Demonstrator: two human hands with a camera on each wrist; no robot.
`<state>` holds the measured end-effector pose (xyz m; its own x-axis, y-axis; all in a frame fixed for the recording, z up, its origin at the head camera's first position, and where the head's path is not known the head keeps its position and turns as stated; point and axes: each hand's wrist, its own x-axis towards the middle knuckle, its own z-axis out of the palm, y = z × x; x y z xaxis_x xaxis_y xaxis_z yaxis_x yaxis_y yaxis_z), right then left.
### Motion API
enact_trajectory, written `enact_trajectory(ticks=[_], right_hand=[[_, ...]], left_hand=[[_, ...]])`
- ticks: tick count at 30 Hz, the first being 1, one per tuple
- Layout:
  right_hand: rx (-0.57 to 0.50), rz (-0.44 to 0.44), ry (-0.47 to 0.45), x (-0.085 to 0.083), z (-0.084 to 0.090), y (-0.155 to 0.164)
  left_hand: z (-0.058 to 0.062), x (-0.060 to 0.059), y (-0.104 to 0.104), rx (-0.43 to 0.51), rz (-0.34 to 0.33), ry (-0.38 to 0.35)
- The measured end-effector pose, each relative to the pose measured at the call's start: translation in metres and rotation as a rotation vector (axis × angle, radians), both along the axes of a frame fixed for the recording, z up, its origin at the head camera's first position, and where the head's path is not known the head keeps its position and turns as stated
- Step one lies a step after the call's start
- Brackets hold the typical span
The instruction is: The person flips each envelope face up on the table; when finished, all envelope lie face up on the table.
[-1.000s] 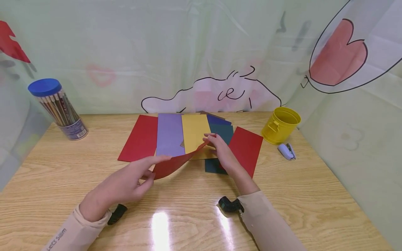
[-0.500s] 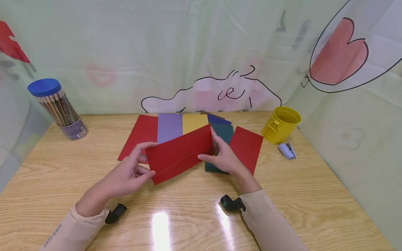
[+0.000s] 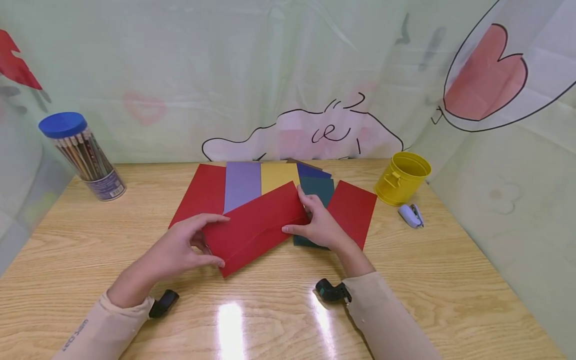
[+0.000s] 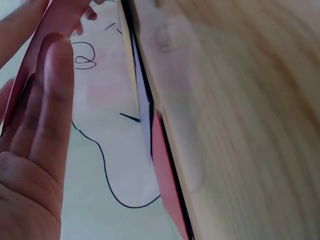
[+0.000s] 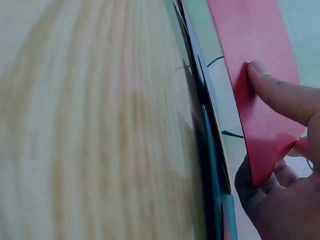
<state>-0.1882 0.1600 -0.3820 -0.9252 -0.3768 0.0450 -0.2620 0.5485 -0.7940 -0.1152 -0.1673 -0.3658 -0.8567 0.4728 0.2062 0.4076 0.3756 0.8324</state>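
Note:
A red sheet of stiff paper [image 3: 256, 220] with a lengthwise crease is held tilted above the table by both hands. My left hand [image 3: 180, 245] grips its left end, thumb at the lower corner and index finger at the upper edge. At the other end, my right hand [image 3: 321, 222] pinches the sheet, thumb on the near face and other fingers behind, as the right wrist view confirms. Behind it lie a purple sheet [image 3: 243, 182], a yellow sheet [image 3: 279, 175] and a dark teal sheet [image 3: 319, 187], partly covered from sight.
Red sheets lie at the left [image 3: 202, 190] and right [image 3: 353, 210] of the row. A blue sheet [image 3: 317, 172] peeks out at the back. A pencil tub [image 3: 92, 160] stands left; a yellow bucket [image 3: 400, 180] and a small lilac stapler [image 3: 410, 216] are right.
The red sheet was first seen nearly edge-on, then turned its broad face toward me. Over the last half second its left end dropped slightly with the left hand, tilting the sheet flatter.

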Motion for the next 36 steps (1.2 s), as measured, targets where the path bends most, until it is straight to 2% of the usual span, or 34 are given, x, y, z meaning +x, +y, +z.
enact_trajectory(ticks=[3, 6, 12, 17, 25, 31, 36], right_hand=[[0.0, -0.025, 0.018, -0.0005, -0.0002, 0.0], [-0.009, -0.071, 0.036, -0.0016, -0.0011, 0.0003], [-0.02, -0.121, 0.053, -0.0028, -0.0032, 0.0003], [0.004, -0.114, 0.054, -0.0023, -0.0034, 0.0003], [0.048, -0.052, 0.07, -0.0008, -0.0043, 0.0004], [0.1, 0.001, 0.07, -0.0002, -0.005, -0.0002], [0.125, 0.012, 0.042, 0.0003, -0.0054, -0.0014]], left_hand=[[-0.0051, -0.0025, -0.0027, -0.079, -0.025, 0.03], [-0.0087, -0.0033, -0.0048, -0.143, -0.04, 0.017], [-0.009, -0.0013, -0.005, -0.258, -0.04, 0.031], [-0.0075, 0.0004, -0.004, -0.319, -0.028, 0.047], [-0.0085, 0.0015, -0.0017, -0.413, -0.041, -0.025], [-0.008, 0.0039, 0.0024, -0.483, -0.061, -0.014], [-0.0085, 0.0052, 0.0045, -0.517, -0.074, -0.012]])
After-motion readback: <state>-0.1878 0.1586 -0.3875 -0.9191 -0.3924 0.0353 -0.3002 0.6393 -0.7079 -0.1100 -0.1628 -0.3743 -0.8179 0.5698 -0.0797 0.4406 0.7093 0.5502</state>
